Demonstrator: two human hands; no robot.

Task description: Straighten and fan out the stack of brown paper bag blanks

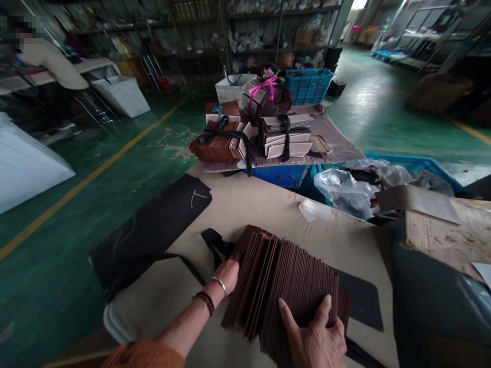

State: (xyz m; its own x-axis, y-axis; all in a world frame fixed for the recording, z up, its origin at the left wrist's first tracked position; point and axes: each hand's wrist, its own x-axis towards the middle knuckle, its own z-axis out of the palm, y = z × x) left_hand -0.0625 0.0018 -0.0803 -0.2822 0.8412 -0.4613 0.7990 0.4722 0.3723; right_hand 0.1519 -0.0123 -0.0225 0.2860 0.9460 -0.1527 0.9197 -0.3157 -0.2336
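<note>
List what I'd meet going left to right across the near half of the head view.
Folded black sheet → left hand → row of brown panels → dark flat piece → tan board.

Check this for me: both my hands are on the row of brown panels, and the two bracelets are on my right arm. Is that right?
Not quite: the head view shows the silver bracelet and dark bracelet on your left arm. Your left hand and right hand are indeed on the brown panels.
</note>
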